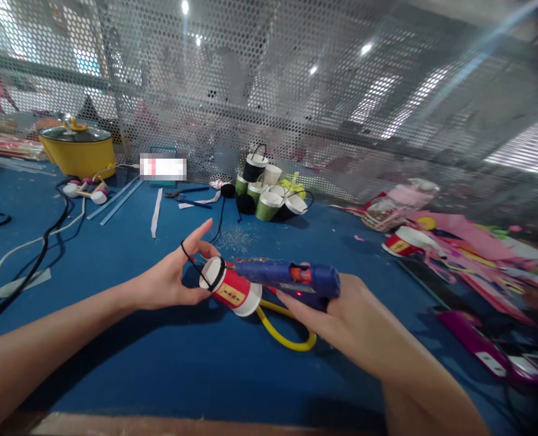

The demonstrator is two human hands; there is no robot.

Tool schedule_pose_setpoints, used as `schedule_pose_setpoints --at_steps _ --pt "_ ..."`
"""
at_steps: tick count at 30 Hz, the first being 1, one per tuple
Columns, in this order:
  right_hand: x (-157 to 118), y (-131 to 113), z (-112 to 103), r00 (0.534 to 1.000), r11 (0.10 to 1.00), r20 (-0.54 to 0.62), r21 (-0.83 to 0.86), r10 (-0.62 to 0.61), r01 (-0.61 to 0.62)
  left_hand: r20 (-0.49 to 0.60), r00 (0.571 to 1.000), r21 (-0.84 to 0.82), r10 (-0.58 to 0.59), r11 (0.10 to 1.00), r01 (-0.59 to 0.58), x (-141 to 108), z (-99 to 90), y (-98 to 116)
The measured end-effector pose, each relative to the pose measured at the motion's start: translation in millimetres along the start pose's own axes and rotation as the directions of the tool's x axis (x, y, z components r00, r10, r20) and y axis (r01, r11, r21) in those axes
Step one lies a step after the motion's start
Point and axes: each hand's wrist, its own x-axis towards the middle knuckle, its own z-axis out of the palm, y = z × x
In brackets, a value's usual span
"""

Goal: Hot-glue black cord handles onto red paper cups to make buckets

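Observation:
A small red-and-white paper cup (246,295) is tilted on its side in front of me, with a gold label on its red band. My left hand (173,278) grips it at one end, the thumb below and the index finger raised. Black cord (216,280) runs round that end and loops over to my fingers. My right hand (354,321) is closed on the handle of a blue hot glue gun (273,274), whose red light is lit. Its nozzle points left at the cup's corded end; whether they touch I cannot tell. A yellow tube loop (296,346) shows beneath, partly hidden.
Small green, black and white cups (269,204) cluster at the back beside black cord balls. Pliers (189,197) and white strips lie left of them. A yellow pot (80,151) and cables stand left. Another red cup (400,242), pink sheets and a purple device (472,342) are right.

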Motion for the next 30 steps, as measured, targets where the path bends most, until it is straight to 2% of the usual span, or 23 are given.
schedule_pose_setpoints --at_steps 14,21,26,30 --pt "-0.5 0.2 -1.1 0.999 1.000 0.032 -0.013 0.012 -0.011 0.011 1.000 -0.074 0.007 0.997 -0.006 -0.1 1.1 -1.4" --pt "-7.0 -0.3 6.4 1.000 1.000 0.000 -0.004 -0.024 0.024 -0.023 0.997 -0.009 -0.069 0.998 0.068 -0.1 0.1 1.7" --pt "-7.0 -4.6 6.7 0.997 0.997 0.061 0.054 -0.056 0.053 -0.025 0.988 0.007 -0.150 0.989 0.150 -0.3 -0.2 4.9" --pt "-6.4 -5.4 6.7 0.997 0.997 0.069 0.066 -0.045 0.040 -0.048 0.989 0.026 -0.142 0.989 0.144 -0.4 -0.1 3.6"
